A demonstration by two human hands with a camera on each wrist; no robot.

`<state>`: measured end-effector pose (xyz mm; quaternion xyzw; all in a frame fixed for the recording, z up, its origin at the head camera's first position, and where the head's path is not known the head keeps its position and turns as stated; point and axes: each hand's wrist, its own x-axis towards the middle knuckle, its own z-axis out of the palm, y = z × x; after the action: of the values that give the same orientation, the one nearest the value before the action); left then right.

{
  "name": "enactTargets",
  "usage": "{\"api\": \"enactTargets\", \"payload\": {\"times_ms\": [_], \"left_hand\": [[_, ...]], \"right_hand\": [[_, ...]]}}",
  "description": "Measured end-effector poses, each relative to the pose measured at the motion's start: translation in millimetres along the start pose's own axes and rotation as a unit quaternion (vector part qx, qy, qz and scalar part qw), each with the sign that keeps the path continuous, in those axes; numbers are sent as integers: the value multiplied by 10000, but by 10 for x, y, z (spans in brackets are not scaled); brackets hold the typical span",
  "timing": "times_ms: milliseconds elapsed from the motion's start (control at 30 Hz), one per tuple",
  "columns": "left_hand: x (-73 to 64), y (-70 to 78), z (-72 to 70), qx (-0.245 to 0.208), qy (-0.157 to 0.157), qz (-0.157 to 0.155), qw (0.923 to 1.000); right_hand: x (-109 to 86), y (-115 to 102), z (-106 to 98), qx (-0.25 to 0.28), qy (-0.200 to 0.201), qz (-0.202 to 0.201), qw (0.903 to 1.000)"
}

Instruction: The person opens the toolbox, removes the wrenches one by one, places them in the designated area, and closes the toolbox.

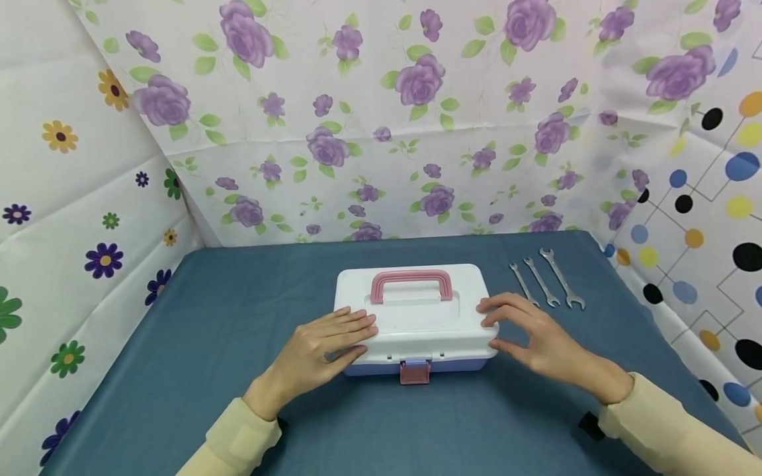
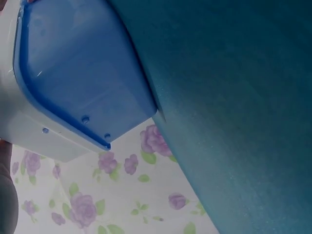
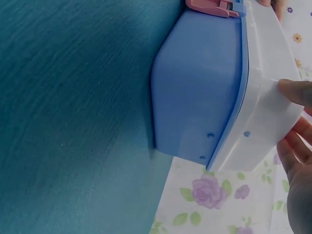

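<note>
A white-lidded toolbox with a blue-lilac base stands on the table, its lid down. A pink handle lies on top, and a pink latch juts out at the front. My left hand rests its extended fingers on the lid's left front part, thumb near the front edge. At the right end, my right hand touches the lid with spread, slightly bent fingers and thumb. The right wrist view shows the thumb on the white lid; in the left wrist view the fingers are mostly hidden.
Several things lie around: a small wrench, a medium wrench and a large wrench, side by side right of the toolbox. A blue-green cloth covers the table. Flowered sheets hang behind it and at the sides.
</note>
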<state>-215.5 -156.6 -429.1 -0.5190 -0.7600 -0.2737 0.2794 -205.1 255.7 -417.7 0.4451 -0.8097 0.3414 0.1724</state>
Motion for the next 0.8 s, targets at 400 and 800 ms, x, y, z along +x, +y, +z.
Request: {"api": "enactTargets", "payload": {"times_ms": [400,800], "left_hand": [[-10,-12,11,-44,6,-83,10000],[-13,-14,6,-22,42,-42,10000]], "right_hand": [[15,-51,33,-227,-75,78,9997],[99,-130,37,-271,-37,-297,9992]]}}
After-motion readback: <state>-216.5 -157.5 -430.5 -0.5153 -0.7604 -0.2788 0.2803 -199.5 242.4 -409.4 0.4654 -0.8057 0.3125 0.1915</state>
